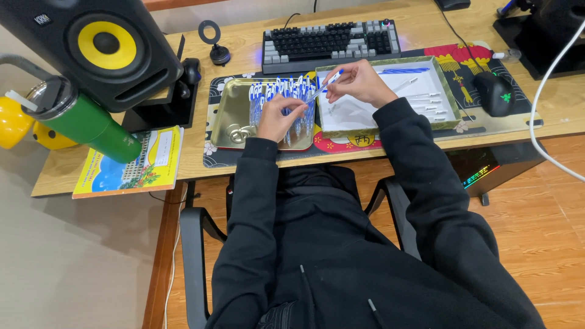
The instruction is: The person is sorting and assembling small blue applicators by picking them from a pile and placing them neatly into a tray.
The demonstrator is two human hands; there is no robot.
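Far left of desk: green tumbler [91, 125] lay tilted beside a black speaker [103, 45] with a yellow cone; a colourful booklet [131, 163] sat below them. Next, a gold metal tray [228, 119] held a heap of blue-and-white pens [283, 97]. Left hand [277, 119] rested over that heap, fingers curled and pinched onto pens at its near edge. Just right of it, right hand [359, 82] was raised above the left part of a white-lined box [448, 91], fingers closed around a single blue-capped pen [326, 83] angled up toward the heap. Loose pen parts [423, 100] lay in the box's right half, apart from both hands. Keyboard [329, 39] behind; black mouse [495, 93] at far right.
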